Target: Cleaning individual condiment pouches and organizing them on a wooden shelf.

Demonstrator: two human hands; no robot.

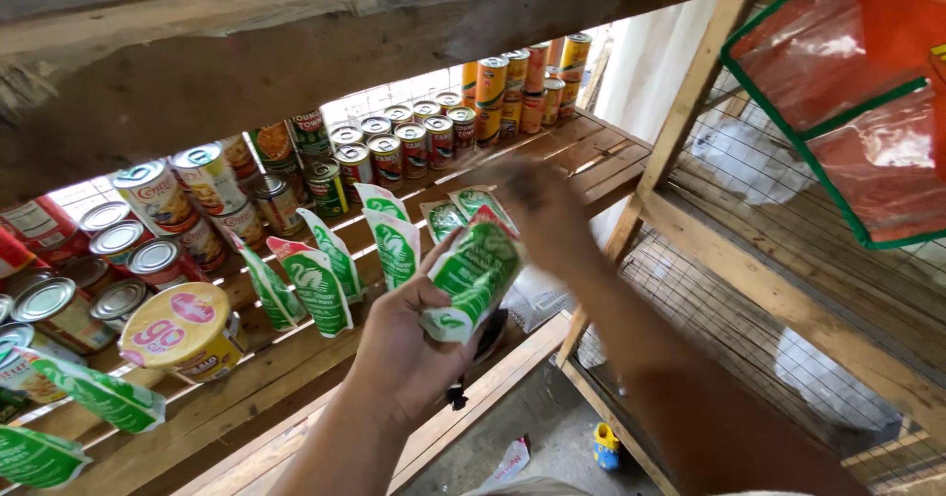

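Left hand: my left hand (399, 343) sat low in the middle of the frame, fingers curled tight around a small stack of green-and-white sachets (471, 277), thumb pressed on the front one.
Right hand: my right hand (537, 205) was blurred just above and right of centre, fingers narrowed on the top edge of another green sachet (480, 203); I could not tell how firmly it gripped.
Held sachets: they were at the centre of the frame, just in front of the wooden shelf (296, 358), tilted with their red-tipped corners upward.
Standing row: more green sachets (320, 284) leaned upright in a line on the shelf, left of centre, each just beside the next.
Lower left: two further sachets (99, 393) lay flat near the shelf's front edge.
Yellow tub: a round yellow tub with a pink lid label (187, 329) lay on its side at the left, between the sachets and the tins.
Tins: rows of food tins (394, 146) filled the back of the shelf, from the left edge to the upper middle.
Upper right: an orange plastic bag with green trim (847, 82) hung over a wire-mesh frame (749, 289).
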